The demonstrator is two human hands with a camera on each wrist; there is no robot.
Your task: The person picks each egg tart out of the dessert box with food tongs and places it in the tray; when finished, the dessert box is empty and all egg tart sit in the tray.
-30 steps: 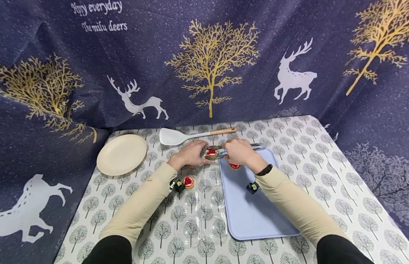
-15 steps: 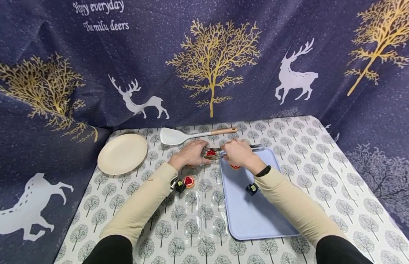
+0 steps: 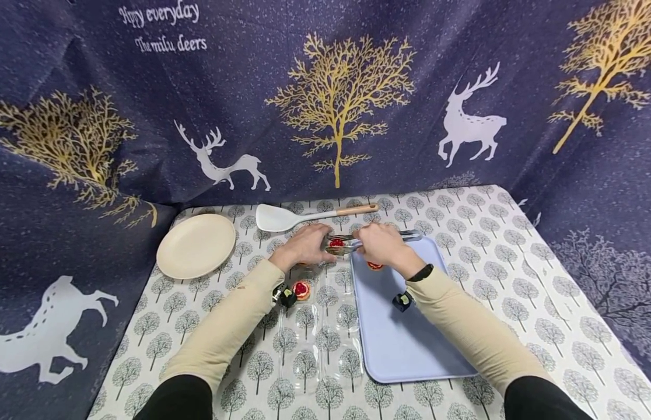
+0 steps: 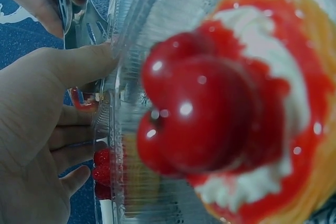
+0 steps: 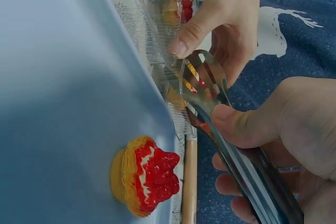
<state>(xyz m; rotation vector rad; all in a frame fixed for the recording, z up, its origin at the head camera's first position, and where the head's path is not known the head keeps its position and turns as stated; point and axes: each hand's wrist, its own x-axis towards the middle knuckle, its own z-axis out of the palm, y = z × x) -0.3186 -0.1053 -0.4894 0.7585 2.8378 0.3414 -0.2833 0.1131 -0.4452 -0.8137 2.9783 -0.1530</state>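
Observation:
My right hand [image 3: 380, 240] grips metal serving tongs [image 5: 252, 174], its thumb along the upper arm. The slotted tips stand on either side of a red-topped fruit tart [image 3: 336, 243] at the far end of a clear plastic container [image 3: 320, 350]. My left hand [image 3: 307, 244] holds that end of the container, thumb on the rim [image 4: 107, 72] and fingers bent beyond it. A second tart [image 3: 301, 290], cream and red fruit on top, sits in the container near the left wrist. Another tart [image 4: 102, 174] shows beside the left fingers, mostly hidden in the head view.
A light blue tray [image 3: 404, 344] lies right of the container, with one tart [image 5: 149, 177] at its far left corner under the right hand. Behind the hands lies a white spatula [image 3: 275, 217] with a wooden handle. A cream plate [image 3: 196, 246] rests at the back left.
Both hands, the tongs and the tarts stay almost where they were. The whole head view shifts only slightly.

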